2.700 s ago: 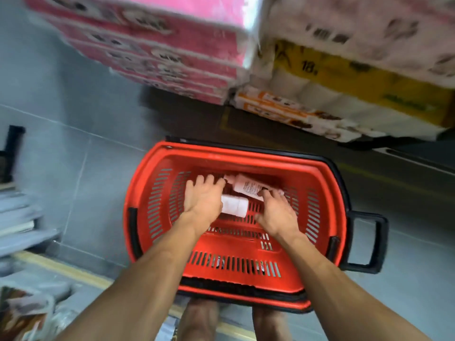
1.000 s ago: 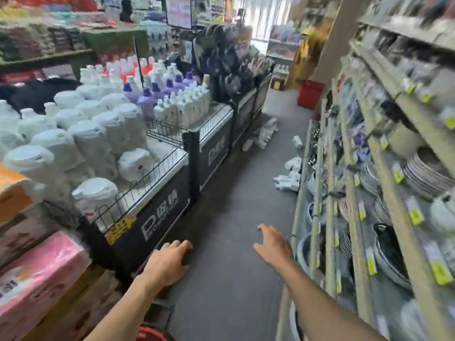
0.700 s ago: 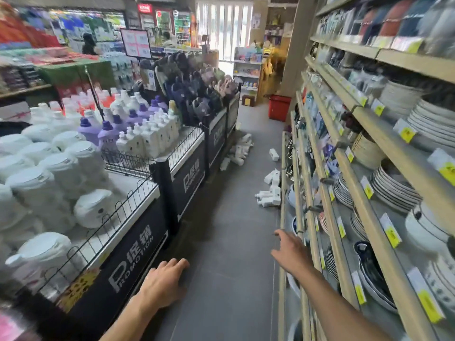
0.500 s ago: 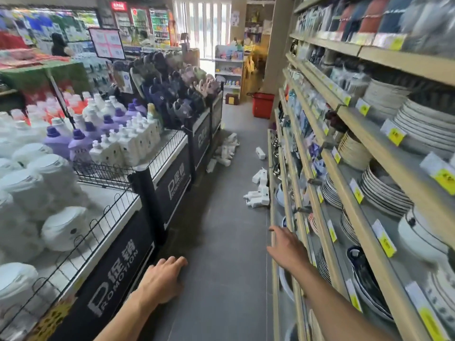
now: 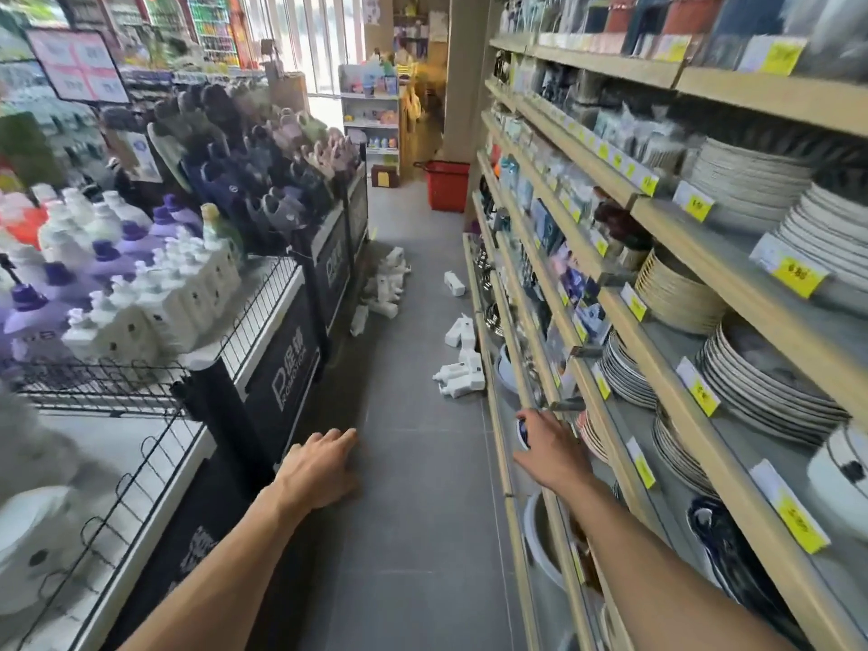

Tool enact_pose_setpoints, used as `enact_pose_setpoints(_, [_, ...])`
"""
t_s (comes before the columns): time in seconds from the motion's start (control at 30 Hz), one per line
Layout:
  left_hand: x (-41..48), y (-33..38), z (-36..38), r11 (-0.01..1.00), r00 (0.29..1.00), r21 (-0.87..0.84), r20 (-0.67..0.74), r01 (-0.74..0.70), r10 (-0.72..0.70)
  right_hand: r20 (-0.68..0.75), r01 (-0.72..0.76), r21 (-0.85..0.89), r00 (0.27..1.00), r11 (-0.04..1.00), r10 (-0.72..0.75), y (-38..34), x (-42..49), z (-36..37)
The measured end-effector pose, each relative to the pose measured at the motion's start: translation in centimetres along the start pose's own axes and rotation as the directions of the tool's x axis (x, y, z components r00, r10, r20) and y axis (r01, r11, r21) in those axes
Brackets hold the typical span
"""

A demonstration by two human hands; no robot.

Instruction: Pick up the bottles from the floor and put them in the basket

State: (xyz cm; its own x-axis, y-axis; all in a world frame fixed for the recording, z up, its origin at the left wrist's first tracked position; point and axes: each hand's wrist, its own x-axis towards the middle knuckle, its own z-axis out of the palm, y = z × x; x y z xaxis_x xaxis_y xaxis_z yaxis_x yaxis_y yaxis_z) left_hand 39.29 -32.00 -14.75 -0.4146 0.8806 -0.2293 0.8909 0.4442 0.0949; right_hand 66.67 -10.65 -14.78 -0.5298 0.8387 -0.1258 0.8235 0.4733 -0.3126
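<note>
Since half a second ago the view has advanced up the shop aisle, and the white bottles on the grey tiled floor (image 5: 413,486) lie nearer. The left hand (image 5: 319,467) is held out palm down, fingers straight and together, holding nothing, just beside the black promotion bin (image 5: 286,354). The right hand (image 5: 547,451) reaches forward with relaxed, slightly spread fingers, also empty, in front of the lower edge of the wooden shelving (image 5: 606,298) that carries stacked plates (image 5: 770,397). The nearest cluster of bottles (image 5: 458,378) lies on the floor against the foot of that shelving, ahead of the right hand; two more (image 5: 460,331) and a single bottle (image 5: 454,283) lie farther along, and a pile of bottles (image 5: 387,286) sits at the foot of the display bins on the left. A red basket (image 5: 447,185) stands at the aisle's far end.
</note>
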Motion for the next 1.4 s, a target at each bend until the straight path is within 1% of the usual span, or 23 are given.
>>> enact_pose_setpoints(0.17, [6.1,-1.0,-1.4,0.999,0.999,0.002,-0.005,-0.041,0.041,-0.006,-0.033,0.019,0.999,0.999,0.033,-0.4,5.0,-0.7])
enact_pose_setpoints(0.33, [12.4,-0.2,-0.6,0.996,0.994,-0.012,0.066,-0.086,0.086,-0.013,-0.062,0.050,0.998,0.997,0.063,0.2,10.8,-0.4])
enact_pose_setpoints(0.4, [15.0,0.1,-1.0,0.994,0.993,0.001,0.049,-0.106,0.105,-0.011,-0.073,0.056,0.997,0.996,0.074,0.9,13.6,-0.2])
enact_pose_setpoints(0.53, [20.3,-0.1,-3.2,0.991,0.992,-0.026,0.002,-0.128,0.128,0.028,-0.093,0.082,0.996,0.992,0.091,1.7,19.0,0.3])
enact_pose_setpoints(0.63, [24.6,-0.9,-5.5,0.993,0.994,-0.032,-0.001,-0.111,0.111,0.075,-0.097,0.091,0.993,0.991,0.090,2.2,23.0,0.6])
enact_pose_setpoints(0.83, [32.8,-1.9,-8.2,0.996,0.996,-0.036,-0.032,-0.081,0.080,0.089,-0.076,0.112,0.994,0.991,0.067,2.5,31.6,-0.5])
enact_pose_setpoints(0.93, [36.4,-1.9,-8.4,0.996,0.996,-0.042,-0.023,-0.082,0.081,0.104,-0.079,0.113,0.992,0.991,0.067,2.6,35.2,-0.8])
enact_pose_setpoints(1.2, [46.1,-3.1,-9.0,0.992,0.995,-0.073,0.012,-0.099,0.101,0.104,-0.095,0.104,0.991,0.990,0.084,2.0,44.8,-1.5])
enact_pose_setpoints(1.3, [50.3,-4.4,-10.1,0.990,0.993,-0.074,-0.004,-0.119,0.119,0.065,-0.111,0.111,0.992,0.988,0.104,1.0,48.4,-2.3])
enact_pose_setpoints(1.4, [54.7,-5.3,-11.6,0.988,0.989,-0.041,-0.002,-0.147,0.147,0.054,-0.128,0.098,0.991,0.987,0.123,0.0,51.6,-3.0])
